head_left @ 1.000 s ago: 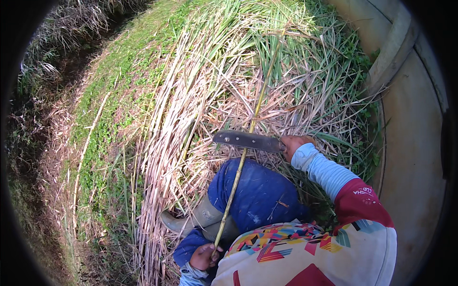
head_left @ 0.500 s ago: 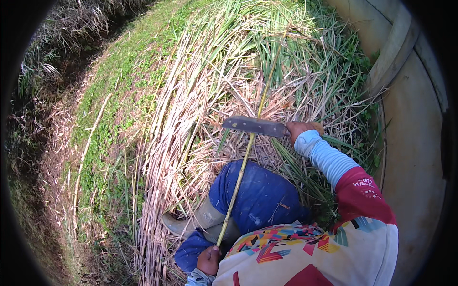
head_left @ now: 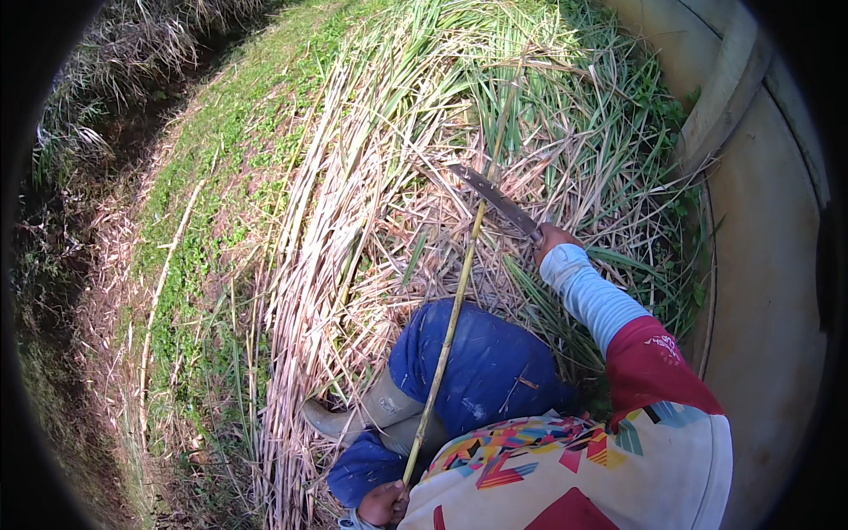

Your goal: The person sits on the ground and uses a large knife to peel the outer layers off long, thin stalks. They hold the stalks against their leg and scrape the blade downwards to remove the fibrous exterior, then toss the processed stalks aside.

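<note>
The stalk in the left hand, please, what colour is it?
The stalk is yellowish green, best seen in the head view.

The machete (head_left: 499,200) crosses the stalk (head_left: 442,362); room opens leftward, a wall (head_left: 760,265) hems right.

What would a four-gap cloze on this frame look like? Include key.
1. The right hand grips a machete whose tip points to the picture's upper ____.
2. The left hand holds a stalk near its ____ end in the picture.
3. In this view, the machete crosses in front of the ____.
4. The trousers are ____ in colour.

Missing words: left; lower; stalk; blue.
</note>
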`<action>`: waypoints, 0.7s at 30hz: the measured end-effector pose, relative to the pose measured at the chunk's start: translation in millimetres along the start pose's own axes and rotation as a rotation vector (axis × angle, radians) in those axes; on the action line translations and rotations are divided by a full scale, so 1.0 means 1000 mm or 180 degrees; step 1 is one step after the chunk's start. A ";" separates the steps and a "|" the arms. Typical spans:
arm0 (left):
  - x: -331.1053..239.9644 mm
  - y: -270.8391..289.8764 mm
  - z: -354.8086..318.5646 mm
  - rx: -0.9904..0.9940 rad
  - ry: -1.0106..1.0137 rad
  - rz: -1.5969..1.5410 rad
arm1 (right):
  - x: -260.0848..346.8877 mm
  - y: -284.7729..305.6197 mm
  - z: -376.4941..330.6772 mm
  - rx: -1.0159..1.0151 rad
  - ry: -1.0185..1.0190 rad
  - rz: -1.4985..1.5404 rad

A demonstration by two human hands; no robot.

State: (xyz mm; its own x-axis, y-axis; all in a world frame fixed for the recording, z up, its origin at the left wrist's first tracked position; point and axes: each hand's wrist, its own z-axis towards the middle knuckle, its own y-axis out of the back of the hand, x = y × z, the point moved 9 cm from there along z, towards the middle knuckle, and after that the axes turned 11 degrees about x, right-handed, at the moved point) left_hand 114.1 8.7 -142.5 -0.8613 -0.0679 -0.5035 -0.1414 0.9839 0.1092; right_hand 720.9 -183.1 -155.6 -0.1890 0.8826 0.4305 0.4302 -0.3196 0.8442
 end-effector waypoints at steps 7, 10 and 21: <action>-0.022 -0.003 -0.011 0.0175 -0.0452 0.0493 | 0.063 -0.012 -0.075 0.0426 0.1553 -0.0415; -0.020 0.000 -0.002 -0.0126 -0.0688 0.0689 | 0.070 -0.045 -0.102 0.0394 0.2260 -0.0561; -0.178 -0.032 0.062 -0.0589 -0.1827 0.0426 | 0.077 -0.049 -0.104 0.0668 0.2012 -0.0518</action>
State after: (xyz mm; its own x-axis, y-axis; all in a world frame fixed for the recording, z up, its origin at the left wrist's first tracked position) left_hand 302.4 -0.6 -109.4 -0.4847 0.2046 -0.8504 -0.1767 0.9293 0.3243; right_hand 593.5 -135.7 -130.5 -0.7173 0.5225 0.4608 0.5026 -0.0700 0.8617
